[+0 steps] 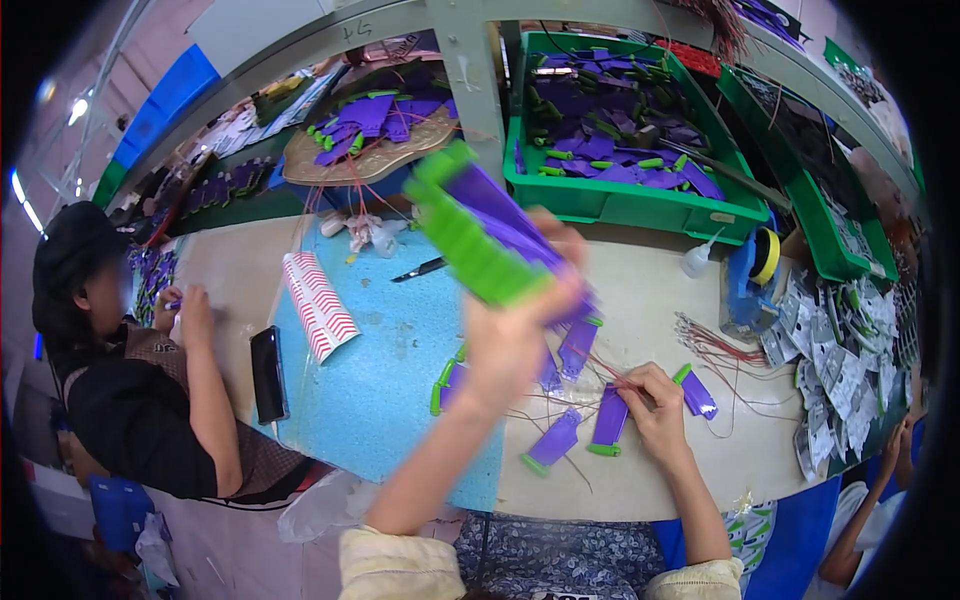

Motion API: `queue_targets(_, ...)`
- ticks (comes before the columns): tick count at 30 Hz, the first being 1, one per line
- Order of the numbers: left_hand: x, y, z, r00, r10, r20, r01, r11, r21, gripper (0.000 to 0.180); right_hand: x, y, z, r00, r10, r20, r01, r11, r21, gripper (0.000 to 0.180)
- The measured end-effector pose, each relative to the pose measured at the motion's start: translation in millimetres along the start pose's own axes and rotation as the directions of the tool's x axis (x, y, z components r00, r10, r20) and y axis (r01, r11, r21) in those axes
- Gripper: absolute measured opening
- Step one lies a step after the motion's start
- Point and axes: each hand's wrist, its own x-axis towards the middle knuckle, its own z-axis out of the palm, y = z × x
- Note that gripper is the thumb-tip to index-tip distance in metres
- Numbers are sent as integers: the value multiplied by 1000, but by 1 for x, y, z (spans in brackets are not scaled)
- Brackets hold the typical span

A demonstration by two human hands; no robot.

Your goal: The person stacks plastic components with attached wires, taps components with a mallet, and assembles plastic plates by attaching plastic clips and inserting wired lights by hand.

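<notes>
Raised over the middle of the table, my left hand (525, 320) grips a stack of purple parts with bright green ends (485, 240), somewhat blurred by motion. Lower and to the right, my right hand (655, 405) has its thumb and fingers pinched at the upper end of a flat purple piece with a green end (608, 420), where thin red wires meet it. Similar loose pieces lie around it: one purple piece (552, 440) to its left, another (700, 393) just right of my fingers, and one (578, 348) beyond.
A green bin (625, 205) full of purple and green parts stands at the back. Red wires (715, 345) and a pile of metal plates (840, 350) lie right. A blue mat (400, 340), knife (418, 270) and phone (268, 375) are left, near a seated co-worker (140, 400).
</notes>
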Motion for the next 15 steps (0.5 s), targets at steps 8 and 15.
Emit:
queue_targets(8,227,152,-134,898,80,-434,209,789,578,32,5,3,10,996,-77,-48,71,989,-132,11)
queue_targets(15,308,123,-179,832,387,-397,492,-185,851,105,3,0,7,998,-45,-38,40,993,-111,11)
